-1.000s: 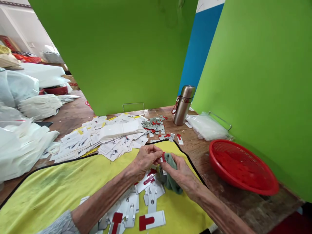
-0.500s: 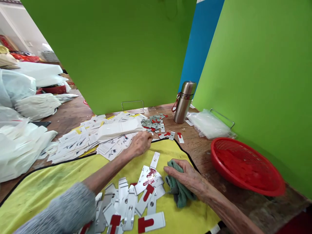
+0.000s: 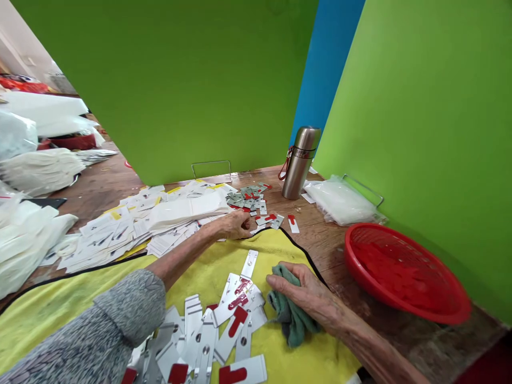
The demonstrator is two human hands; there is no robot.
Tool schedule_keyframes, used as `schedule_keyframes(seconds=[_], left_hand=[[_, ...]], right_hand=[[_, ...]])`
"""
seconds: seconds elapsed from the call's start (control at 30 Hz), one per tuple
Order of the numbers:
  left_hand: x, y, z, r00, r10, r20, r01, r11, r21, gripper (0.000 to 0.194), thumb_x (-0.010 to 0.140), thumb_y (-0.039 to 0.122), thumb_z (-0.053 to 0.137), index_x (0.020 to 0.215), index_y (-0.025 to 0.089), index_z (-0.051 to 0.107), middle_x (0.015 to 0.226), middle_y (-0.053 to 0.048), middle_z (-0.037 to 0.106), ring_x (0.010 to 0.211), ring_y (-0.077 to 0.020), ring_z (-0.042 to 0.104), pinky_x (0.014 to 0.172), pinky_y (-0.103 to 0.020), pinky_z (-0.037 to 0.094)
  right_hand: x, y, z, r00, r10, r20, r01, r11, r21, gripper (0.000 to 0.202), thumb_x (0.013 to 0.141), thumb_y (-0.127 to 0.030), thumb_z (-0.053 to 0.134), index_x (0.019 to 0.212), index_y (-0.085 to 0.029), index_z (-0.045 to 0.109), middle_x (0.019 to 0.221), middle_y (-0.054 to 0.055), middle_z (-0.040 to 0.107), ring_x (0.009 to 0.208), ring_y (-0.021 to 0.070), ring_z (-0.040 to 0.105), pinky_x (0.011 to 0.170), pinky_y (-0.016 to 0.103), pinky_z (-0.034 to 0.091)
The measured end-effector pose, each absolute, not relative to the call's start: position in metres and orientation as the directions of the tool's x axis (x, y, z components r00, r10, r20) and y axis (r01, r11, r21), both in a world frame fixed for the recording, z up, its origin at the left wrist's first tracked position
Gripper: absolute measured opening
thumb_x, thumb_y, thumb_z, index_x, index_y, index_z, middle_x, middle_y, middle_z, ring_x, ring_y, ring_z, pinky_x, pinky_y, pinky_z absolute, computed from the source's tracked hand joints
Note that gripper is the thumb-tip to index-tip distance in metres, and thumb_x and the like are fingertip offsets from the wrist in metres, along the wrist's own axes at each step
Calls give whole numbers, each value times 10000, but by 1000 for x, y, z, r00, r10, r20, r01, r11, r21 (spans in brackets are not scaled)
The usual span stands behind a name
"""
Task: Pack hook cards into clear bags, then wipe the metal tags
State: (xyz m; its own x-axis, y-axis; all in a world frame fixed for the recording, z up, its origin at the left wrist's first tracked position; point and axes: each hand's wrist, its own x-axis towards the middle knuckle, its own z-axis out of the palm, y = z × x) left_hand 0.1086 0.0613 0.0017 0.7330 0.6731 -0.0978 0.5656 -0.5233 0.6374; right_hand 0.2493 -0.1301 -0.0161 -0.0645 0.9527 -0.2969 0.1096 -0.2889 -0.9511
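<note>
My right hand (image 3: pixel 306 290) is closed around a crumpled green cloth (image 3: pixel 290 309) and rests on the yellow towel (image 3: pixel 296 362). Stretched out toward the back, my left hand (image 3: pixel 236 224) has its fingers curled down at the towel's far edge, beside the small metal plates. Whatever its fingertips may hold is hidden. Beyond it lies a heap of grey and red metal plates (image 3: pixel 250 196), with a few loose ones nearer. Below my hands, a pile of larger silver metal plates (image 3: pixel 206 341), some with red patches, is spread over the towel.
Printed paper slips (image 3: pixel 108 232) and a white paper stack (image 3: pixel 188 209) lie left of the left hand. At the back right stand a steel thermos (image 3: pixel 300 165) and a clear plastic bag bundle (image 3: pixel 340 200). A red basket (image 3: pixel 404 312) sits on the right.
My left hand has moved slightly farther back, toward the small plates. My right hand stays on the green cloth. The whole view has shifted a little.
</note>
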Motion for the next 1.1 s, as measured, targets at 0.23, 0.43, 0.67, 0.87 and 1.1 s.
schedule_keyframes(seconds=[0.23,0.43,0.67,0.87,1.1], left_hand=[[111,58,-2,764,634,-120,474,-425,772,210,484,58,569,484,199,413,490,87,387,535,-97,329,509,-246,223],[109,54,3,581,804,-127,419,-161,894,117,539,129,598,583,190,509,503,75,455,514,-95,377,494,-233,240],[104,20,20,550,786,-282,237,177,955,133,624,216,631,682,179,517,571,29,589,507,-89,535,491,-196,328],[114,-17,25,565,742,-361,198,303,932,206,710,323,646,645,166,530,531,22,583,443,-89,553,437,-189,288],[106,-11,29,423,824,-378,121,362,924,108,730,190,599,642,154,548,549,40,570,473,-59,522,534,-192,419]], right_hand=[[250,-129,-15,-62,955,-290,93,-284,-954,453,726,-585,665,674,-180,470,597,-40,499,503,73,436,466,185,368],[248,-130,-14,-42,958,-284,99,-279,-955,414,747,-561,646,697,-186,479,610,-40,492,523,85,447,477,194,382],[255,-115,1,167,976,-143,130,-165,-978,274,768,-456,585,780,-203,479,686,-38,516,613,128,517,566,240,441],[235,-85,10,169,914,368,809,85,-581,292,921,-307,365,996,-166,610,924,96,630,891,230,563,844,390,455],[223,-111,-5,-46,924,380,904,200,-377,423,842,-131,364,1213,-132,567,1228,162,582,1111,288,507,935,452,440]])
